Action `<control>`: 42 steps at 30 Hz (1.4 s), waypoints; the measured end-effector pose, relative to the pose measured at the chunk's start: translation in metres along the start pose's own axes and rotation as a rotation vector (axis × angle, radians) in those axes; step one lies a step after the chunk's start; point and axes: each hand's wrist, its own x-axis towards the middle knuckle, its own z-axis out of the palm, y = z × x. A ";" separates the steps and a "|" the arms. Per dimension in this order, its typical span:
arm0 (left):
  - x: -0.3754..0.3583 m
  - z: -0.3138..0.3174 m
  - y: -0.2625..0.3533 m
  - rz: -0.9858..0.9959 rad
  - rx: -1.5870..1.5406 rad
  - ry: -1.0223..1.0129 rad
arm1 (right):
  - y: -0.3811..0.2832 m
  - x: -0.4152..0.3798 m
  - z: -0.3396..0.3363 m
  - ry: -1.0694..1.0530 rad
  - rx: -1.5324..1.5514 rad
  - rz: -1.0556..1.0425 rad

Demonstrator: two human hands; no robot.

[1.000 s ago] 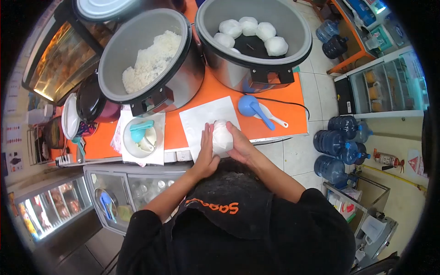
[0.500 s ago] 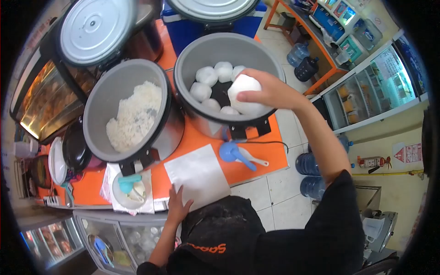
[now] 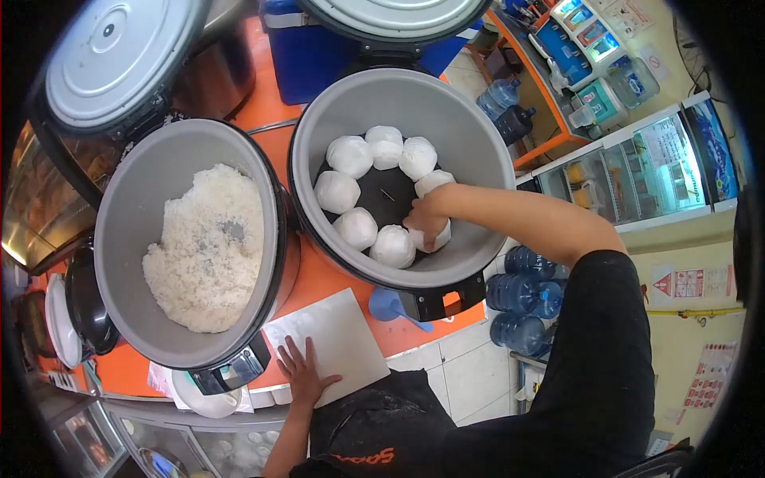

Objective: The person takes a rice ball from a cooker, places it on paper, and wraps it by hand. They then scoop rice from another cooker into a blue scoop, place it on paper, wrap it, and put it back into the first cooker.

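Note:
My right hand [image 3: 430, 217] reaches down inside the right rice cooker [image 3: 472, 119]. Its fingers are on a white wrapped bundle [image 3: 437, 237], which rests low in the pot and is partly covered by the hand. Several similar round white bundles [image 3: 349, 156] form a ring around the pot's dark bottom. My left hand [image 3: 301, 373] lies with fingers spread on a stack of white paper sheets [image 3: 351, 331] at the table's front edge. To the left, an open rice cooker [image 3: 127, 239] holds loose white rice [image 3: 209, 271].
Both cooker lids stand raised, the left lid [image 3: 119, 56] and the right lid [image 3: 390, 14]. A blue scoop [image 3: 388, 305] lies on the orange table [image 3: 271, 159] below the right cooker. Water jugs [image 3: 514, 295] stand on the floor at right. Behind the cookers is a blue cooler box [image 3: 307, 60].
My right hand has lowered a white bundle from above the right cooker's rim into the ring inside. My left hand stays on the paper. The view has shifted closer to the cookers.

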 end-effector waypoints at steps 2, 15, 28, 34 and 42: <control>0.002 0.005 -0.002 0.007 -0.003 -0.007 | -0.005 -0.007 0.004 0.077 0.034 0.048; 0.011 0.012 -0.005 0.008 0.052 0.071 | -0.050 -0.137 -0.031 0.888 0.405 -0.040; 0.002 -0.004 0.023 0.059 -0.127 0.252 | -0.242 0.057 0.221 1.307 0.913 0.507; -0.018 -0.027 0.074 0.175 -0.605 -0.058 | -0.282 0.081 0.226 1.473 1.203 0.375; -0.077 -0.074 0.104 0.049 -1.106 -0.277 | -0.316 0.025 0.203 1.163 1.774 -0.206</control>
